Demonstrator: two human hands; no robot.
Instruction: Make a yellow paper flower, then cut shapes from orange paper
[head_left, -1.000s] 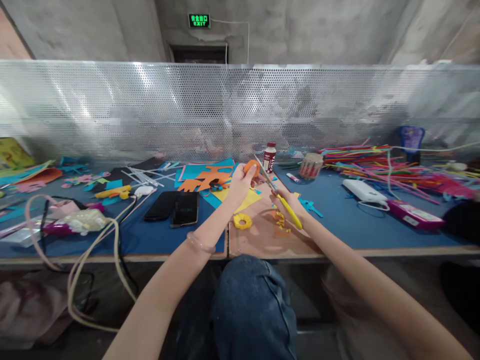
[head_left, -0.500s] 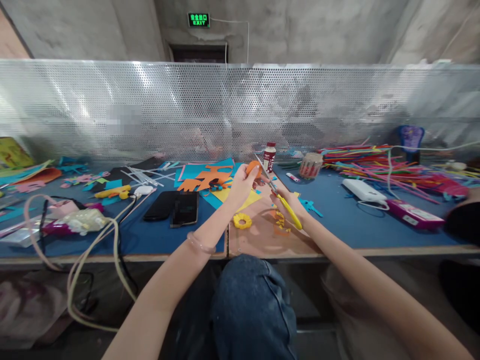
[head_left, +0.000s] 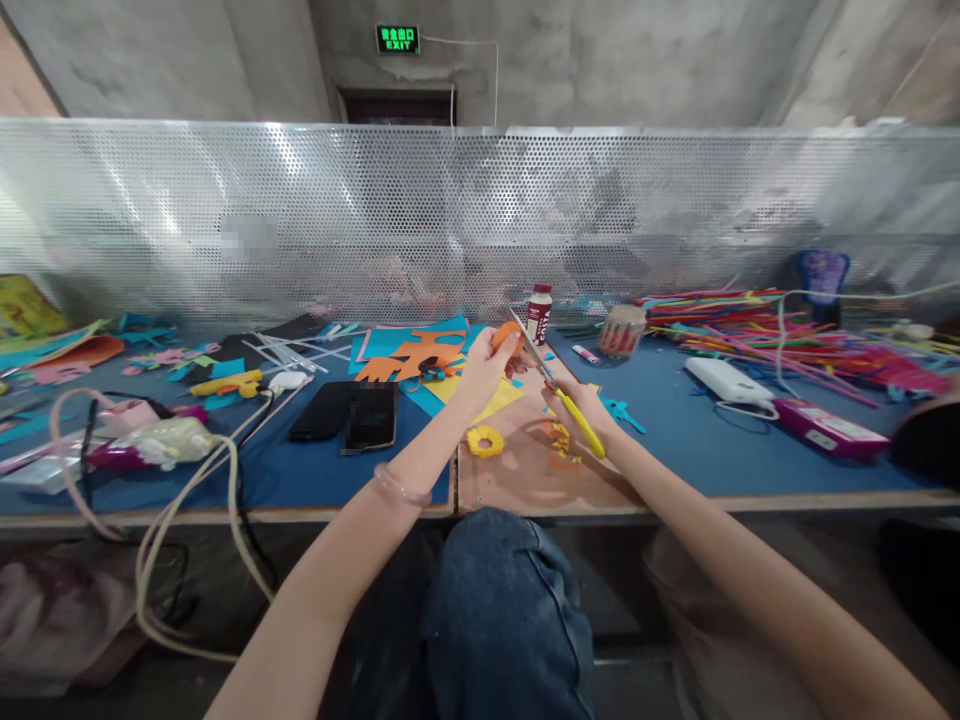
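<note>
Pinched in my left hand (head_left: 487, 362) is a small piece of orange paper (head_left: 507, 335), its lower part hidden by my fingers. My right hand (head_left: 577, 408) is closed on scissors (head_left: 579, 420) with yellow handles. Their metal blades point up and left, right beside the orange paper. Below my hands a yellow scalloped paper ring (head_left: 485, 441) lies on the brown board (head_left: 517, 480). Small yellow paper scraps (head_left: 562, 442) are scattered under the scissors. Behind my left wrist are cut orange paper (head_left: 420, 355) and yellow paper (head_left: 491, 398).
Two black phones (head_left: 369, 415) lie left of my left forearm, with cables (head_left: 150, 560) and a yellow glue gun (head_left: 229, 384) farther left. A bottle (head_left: 538, 312) stands behind my hands. A jar (head_left: 621, 332), pipe cleaners (head_left: 720, 320) and a white power bank (head_left: 727, 382) are on the right.
Both hands stay almost in place, still holding the orange paper and the scissors. The scissor blades have shifted only very slightly.
</note>
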